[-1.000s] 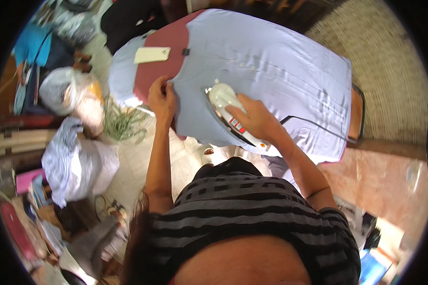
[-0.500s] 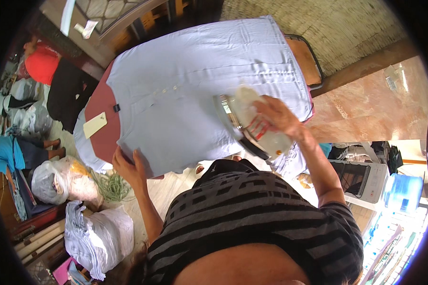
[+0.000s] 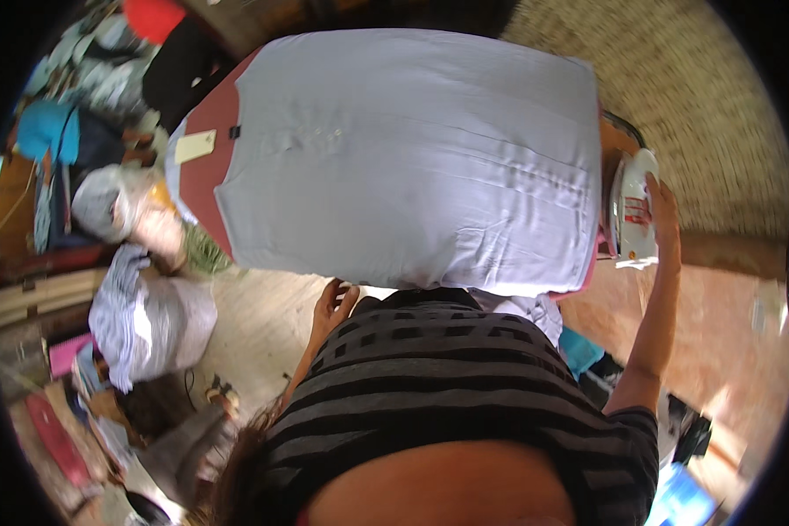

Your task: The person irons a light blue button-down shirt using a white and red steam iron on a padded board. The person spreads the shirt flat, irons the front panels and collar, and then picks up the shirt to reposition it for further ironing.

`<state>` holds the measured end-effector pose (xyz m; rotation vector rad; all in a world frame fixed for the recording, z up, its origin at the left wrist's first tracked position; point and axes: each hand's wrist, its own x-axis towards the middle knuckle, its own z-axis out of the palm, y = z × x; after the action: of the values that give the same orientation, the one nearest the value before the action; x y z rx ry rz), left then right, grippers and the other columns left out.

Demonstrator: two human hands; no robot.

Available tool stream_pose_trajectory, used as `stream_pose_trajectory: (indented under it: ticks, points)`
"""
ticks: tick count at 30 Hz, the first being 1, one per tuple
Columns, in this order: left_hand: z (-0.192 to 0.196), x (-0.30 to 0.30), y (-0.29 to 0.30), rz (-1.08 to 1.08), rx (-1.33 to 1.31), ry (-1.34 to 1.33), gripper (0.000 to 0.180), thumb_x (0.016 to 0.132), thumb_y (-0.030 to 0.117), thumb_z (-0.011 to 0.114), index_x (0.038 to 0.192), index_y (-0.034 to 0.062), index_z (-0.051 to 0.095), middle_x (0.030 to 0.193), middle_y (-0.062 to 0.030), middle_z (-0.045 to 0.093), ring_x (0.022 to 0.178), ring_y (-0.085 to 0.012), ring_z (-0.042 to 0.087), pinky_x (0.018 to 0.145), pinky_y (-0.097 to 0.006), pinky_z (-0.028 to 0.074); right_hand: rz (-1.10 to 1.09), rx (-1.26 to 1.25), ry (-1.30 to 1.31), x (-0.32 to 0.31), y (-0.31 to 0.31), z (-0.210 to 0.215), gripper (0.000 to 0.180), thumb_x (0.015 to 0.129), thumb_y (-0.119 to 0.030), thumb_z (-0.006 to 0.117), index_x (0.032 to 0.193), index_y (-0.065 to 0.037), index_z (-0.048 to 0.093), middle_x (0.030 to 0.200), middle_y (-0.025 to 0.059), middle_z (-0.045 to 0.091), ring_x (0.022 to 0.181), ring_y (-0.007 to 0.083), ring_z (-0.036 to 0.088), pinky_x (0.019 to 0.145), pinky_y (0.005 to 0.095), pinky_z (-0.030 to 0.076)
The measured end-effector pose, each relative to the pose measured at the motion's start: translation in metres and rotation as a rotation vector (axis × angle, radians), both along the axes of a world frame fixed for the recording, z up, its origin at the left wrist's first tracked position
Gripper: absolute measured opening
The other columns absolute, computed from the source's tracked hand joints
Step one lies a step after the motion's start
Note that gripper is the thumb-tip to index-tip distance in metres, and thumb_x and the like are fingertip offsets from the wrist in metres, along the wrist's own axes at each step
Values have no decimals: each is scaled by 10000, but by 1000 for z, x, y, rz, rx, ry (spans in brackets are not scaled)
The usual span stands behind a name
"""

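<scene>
Iron point(image 3: 633, 210), white with a red mark, stands at the right edge of the worktop point(image 3: 209, 167), just off the garment's right hem. The right hand point(image 3: 659, 203) wraps it from the far side, grip closed around the body or handle; exactly which part is hard to tell. It looks like a rigid, fairly heavy thing with a hot sole, best taken by the handle and kept level. Beside it a pale blue shirt point(image 3: 412, 158) lies spread flat over nearly the whole worktop, soft and light, likely to slide or crease if dragged; its lower hem hangs at the near edge. The left hand point(image 3: 331, 307) hovers just below that near edge, fingers loosely curled, holding nothing and apart from the cloth. A cream tag point(image 3: 195, 145) rests on the red cover at the left edge. Beyond it, on the floor, sit a bundled plastic bag point(image 3: 153, 320) and heaps of clothes point(image 3: 61, 140).
</scene>
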<state>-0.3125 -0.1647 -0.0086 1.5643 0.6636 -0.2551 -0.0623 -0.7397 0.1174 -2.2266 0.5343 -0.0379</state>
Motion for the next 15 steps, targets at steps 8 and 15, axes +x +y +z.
stream_pose_trajectory:
  ticks: [8, 15]
  points:
    - [-5, 8, -38, 590, -639, 14, 277, 881, 269, 744, 918, 129, 508, 919, -14, 616, 860, -140, 582, 766, -351, 487, -11, 262, -80, 39, -11, -21, 354, 962, -421, 550, 818, -98, 535, 544, -16, 434, 348, 81, 344, 328, 240, 278]
    - [30, 28, -58, 625, -888, 293, 523, 882, 387, 718, 1262, 107, 495, 950, -79, 612, 863, -198, 578, 731, -339, 510, 58, -779, -294, 47, -28, -38, 482, 938, -441, 575, 1209, -43, 579, 975, 168, 620, 928, 314, 609, 789, 389, 500]
